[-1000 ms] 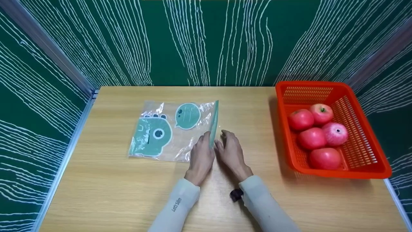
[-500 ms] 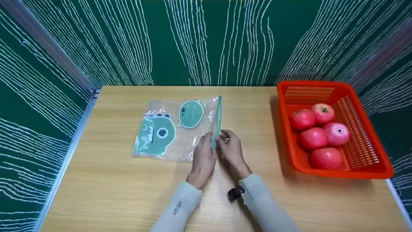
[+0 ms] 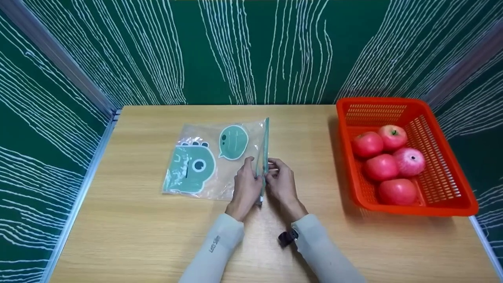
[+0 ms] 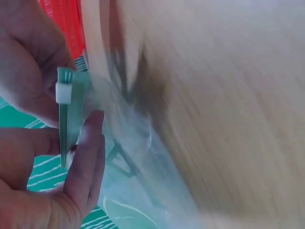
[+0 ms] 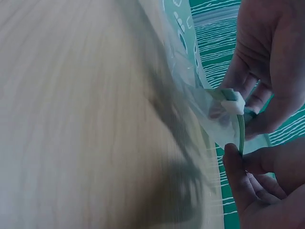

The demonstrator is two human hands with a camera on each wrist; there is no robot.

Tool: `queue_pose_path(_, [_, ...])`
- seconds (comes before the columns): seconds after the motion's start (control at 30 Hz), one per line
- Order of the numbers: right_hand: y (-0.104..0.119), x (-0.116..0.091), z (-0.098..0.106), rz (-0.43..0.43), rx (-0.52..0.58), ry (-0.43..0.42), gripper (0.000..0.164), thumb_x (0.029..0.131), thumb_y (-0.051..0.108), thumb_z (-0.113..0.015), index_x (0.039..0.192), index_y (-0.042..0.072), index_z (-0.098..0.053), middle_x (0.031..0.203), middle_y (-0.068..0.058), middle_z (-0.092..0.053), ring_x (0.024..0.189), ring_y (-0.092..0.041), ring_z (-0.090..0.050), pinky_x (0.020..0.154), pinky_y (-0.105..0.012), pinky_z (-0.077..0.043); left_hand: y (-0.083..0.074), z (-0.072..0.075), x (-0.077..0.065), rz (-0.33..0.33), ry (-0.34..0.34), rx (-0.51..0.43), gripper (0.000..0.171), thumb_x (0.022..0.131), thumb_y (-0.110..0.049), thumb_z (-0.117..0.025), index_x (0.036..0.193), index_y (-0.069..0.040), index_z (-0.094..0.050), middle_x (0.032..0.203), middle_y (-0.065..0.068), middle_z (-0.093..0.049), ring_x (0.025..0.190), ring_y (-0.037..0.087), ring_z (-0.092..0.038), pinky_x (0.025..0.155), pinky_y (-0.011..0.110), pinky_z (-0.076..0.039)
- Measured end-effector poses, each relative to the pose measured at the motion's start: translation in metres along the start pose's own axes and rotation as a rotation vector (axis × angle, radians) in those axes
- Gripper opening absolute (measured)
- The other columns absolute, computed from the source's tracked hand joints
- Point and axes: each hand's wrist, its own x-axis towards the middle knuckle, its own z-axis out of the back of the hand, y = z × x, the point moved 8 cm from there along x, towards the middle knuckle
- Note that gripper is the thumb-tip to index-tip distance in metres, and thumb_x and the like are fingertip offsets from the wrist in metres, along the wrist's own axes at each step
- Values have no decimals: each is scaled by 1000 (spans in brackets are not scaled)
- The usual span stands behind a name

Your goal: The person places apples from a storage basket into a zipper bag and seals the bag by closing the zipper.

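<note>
A clear zip bag [image 3: 220, 173] with green dinosaur and speech-bubble prints lies on the table, its green zip edge [image 3: 265, 145] raised on the right side. My left hand [image 3: 245, 186] pinches this edge between thumb and fingers, with the fingers lying along the bag's side. Opposite it, my right hand [image 3: 283, 182] also pinches the zip edge, thumb and index finger meeting on the strip in the right wrist view. A white slider [image 4: 64, 93] sits at the near end of the strip. The hands partly cover the strip in the head view.
To the right stands a red plastic basket [image 3: 444, 157] holding several red apples [image 3: 382, 167]. The wooden table [image 3: 137, 232] ends at green walls [image 3: 271, 51] with white lines at the back and sides. A black band [image 3: 289, 237] is on the right wrist.
The bag has shifted slightly right and its zip edge has turned more upright. The slider end now shows below the left hand, and my right fingers have closed onto the strip.
</note>
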Motion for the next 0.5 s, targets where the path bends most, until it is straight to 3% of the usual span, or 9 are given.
queue_pose_path(0.2, [4,-2,-1,24,-29,1,42,91,-19,-60,130,-8,-67,111,-22,-74,91,-30,-76,79,-31,-66,2,0,12,25,13,18,39,90,4,-73,128,4,-63,86,9,-65,78,27,-66,72,44,-60])
queue_pose_path(0.4, [2,-5,0,18,-41,2,41,91,-19,-61,131,-8,-66,111,-22,-74,93,-31,-76,80,-31,-66,4,7,15,69,14,-98,36,87,8,-69,122,3,-69,97,14,-72,87,32,-71,76,45,-62])
queue_pose_path(0.5, [0,-5,3,-4,-26,-4,41,92,-19,-62,131,-9,-65,110,-23,-74,93,-31,-76,80,-30,-65,6,12,15,90,3,-177,35,86,10,-69,121,2,-70,98,14,-73,82,27,-71,71,40,-62])
